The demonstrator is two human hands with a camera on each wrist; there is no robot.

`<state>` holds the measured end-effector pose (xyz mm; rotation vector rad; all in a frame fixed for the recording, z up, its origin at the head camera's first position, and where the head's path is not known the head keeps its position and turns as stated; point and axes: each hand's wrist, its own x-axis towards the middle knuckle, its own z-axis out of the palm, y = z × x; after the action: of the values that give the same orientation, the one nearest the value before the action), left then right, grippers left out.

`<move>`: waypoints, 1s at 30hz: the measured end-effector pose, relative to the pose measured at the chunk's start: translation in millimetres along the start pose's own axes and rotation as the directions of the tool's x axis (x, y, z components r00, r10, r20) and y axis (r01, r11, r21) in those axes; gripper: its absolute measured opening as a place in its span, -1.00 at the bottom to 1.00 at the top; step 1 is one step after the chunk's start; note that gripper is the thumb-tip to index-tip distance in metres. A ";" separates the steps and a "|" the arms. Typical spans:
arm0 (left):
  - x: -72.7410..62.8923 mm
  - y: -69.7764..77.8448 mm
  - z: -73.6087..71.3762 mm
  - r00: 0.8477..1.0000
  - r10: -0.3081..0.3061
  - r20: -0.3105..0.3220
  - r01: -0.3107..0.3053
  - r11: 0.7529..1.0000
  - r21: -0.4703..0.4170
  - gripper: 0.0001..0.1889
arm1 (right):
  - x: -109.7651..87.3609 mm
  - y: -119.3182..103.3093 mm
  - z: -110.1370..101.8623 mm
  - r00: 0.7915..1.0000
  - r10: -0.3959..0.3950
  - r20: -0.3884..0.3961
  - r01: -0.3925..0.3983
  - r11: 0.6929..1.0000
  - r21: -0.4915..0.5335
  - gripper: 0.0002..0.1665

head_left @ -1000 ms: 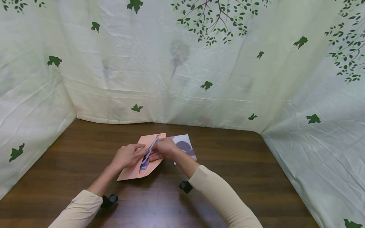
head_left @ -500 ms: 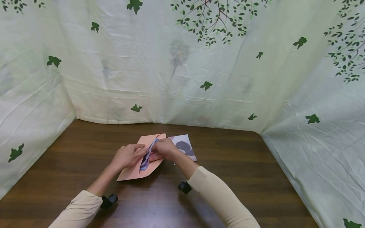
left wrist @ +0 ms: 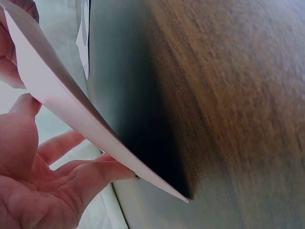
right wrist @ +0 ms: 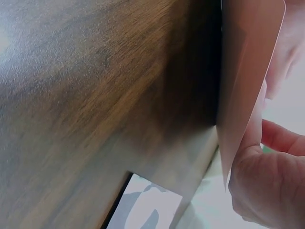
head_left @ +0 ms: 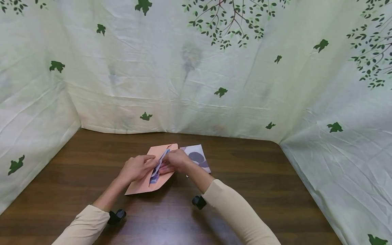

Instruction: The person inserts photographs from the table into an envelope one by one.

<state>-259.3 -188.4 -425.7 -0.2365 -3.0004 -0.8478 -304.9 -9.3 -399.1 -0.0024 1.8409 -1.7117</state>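
Observation:
In the head view a peach envelope (head_left: 142, 185) lies tilted on the table, its opening spread. Blue-purple printed paper (head_left: 154, 178) shows in the opening, partly hidden by the hands. My left hand (head_left: 137, 168) holds the envelope beside the opening; the left wrist view shows its thumb and fingers (left wrist: 109, 170) against the envelope (left wrist: 90, 126). From the other side my right hand (head_left: 176, 161) reaches in and pinches the paper, though its fingertips are partly hidden. The right wrist view shows the right hand (right wrist: 269, 183) next to the envelope's raised side (right wrist: 243, 81).
A white and grey-purple printed card (head_left: 197, 156) lies just right of the envelope, partly behind my right wrist. The dark wooden table (head_left: 257, 183) ends at a hanging leaf-print cloth (head_left: 171, 68) at the back and both sides. Black camera mounts (head_left: 116, 216) sit on both wrists.
Almost nothing differs; both hands stay on the envelope and paper. The whole view has shifted very slightly left.

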 end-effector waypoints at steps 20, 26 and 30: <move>-0.2 2.7 -2.0 0.999 -0.030 0.023 0.030 1.000 0.004 -0.41 | -16.5 -13.6 -19.9 0.999 -0.011 -0.037 0.009 0.999 -0.048 -0.70; 0.1 3.2 -2.4 0.999 -0.040 0.031 0.040 0.999 0.001 -0.39 | -23.0 -18.7 -33.4 0.998 -0.043 -0.036 0.040 0.996 -0.077 -0.65; 0.5 2.6 -2.6 0.998 -0.050 0.036 0.050 0.999 0.000 -0.38 | -25.6 -20.3 -46.3 0.997 -0.062 -0.047 0.058 0.993 -0.098 -0.59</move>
<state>-259.5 -187.6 -422.2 -0.1792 -3.0519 -0.8586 -312.2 39.4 -371.1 -0.0555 1.9778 -1.6748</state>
